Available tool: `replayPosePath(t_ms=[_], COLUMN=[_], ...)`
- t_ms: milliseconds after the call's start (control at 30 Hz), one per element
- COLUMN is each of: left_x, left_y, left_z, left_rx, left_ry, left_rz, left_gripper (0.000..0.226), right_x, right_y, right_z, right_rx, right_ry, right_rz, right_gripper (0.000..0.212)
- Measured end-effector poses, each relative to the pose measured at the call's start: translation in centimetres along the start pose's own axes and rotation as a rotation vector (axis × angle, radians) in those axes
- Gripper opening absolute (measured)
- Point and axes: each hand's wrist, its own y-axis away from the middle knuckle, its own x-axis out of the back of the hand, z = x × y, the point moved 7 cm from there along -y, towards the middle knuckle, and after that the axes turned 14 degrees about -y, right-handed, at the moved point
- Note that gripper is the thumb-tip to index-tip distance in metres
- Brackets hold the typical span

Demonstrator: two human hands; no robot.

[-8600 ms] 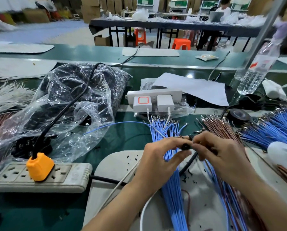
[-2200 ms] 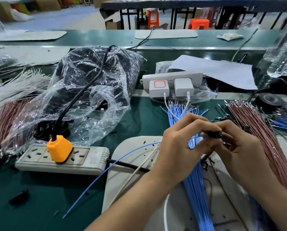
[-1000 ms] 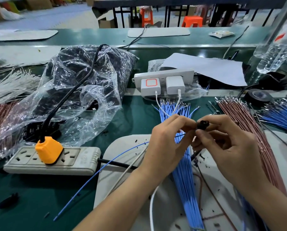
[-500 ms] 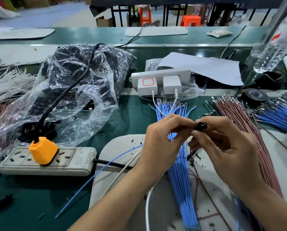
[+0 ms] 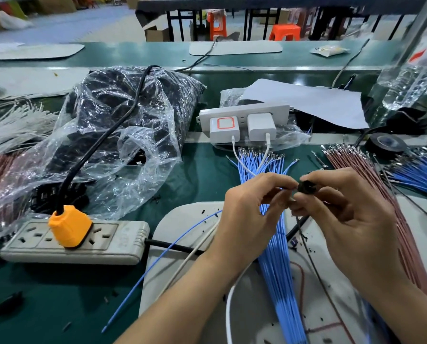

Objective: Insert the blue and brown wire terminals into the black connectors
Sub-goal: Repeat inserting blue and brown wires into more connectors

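Green workbench [image 5: 202,175] and a grey pad [image 5: 190,219] are seen beneath both hands: a black connector [image 5: 306,187] is pinched by the right hand [image 5: 351,219], and a single blue wire [image 5: 123,310] is pinched at its tip by the left hand [image 5: 247,219], right against it. With the terminal hidden in that pinch, a bent or half-seated crimp could be caused by crooked pushing. The trailing wire could be snagged on the power strip [image 5: 118,242] or the blue wire bundle [image 5: 279,269] below.

Factory assembly floor, long green workbenches [image 5: 158,54], wire bundles [image 5: 277,256], plastic stools [image 5: 284,31]
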Motion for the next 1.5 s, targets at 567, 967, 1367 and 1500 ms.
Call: replayPosePath(t_ms=[567,967,1367,1500], left_x=[0.0,-0.1,-0.4,-0.3], left_y=[0.2,0.3,0.5,0.5], left_z=[1.6,1.6,2.0,2.2], left_rx=[-0.119,-0.124,-0.176,-0.192], left_ry=[0.027,-0.061,-0.077,-0.080], left_rz=[0.029,0.063,0.033,0.033], left_gripper=[0.020,0.012,0.023,0.019], right_x=[-0.1,0.0,0.2,0.3], right_y=[0.0,0.0,0.3,0.3], right_z=[0.4,1.3,2.4,2.3], right_rx=[-0.105,-0.252,-0.299,-0.274], right_ry=[0.058,0.091,0.085,0.116], right_rz=[0.025,0.038,-0.018,-0.021], right_gripper=[0.020,0.021,0.008,0.009])
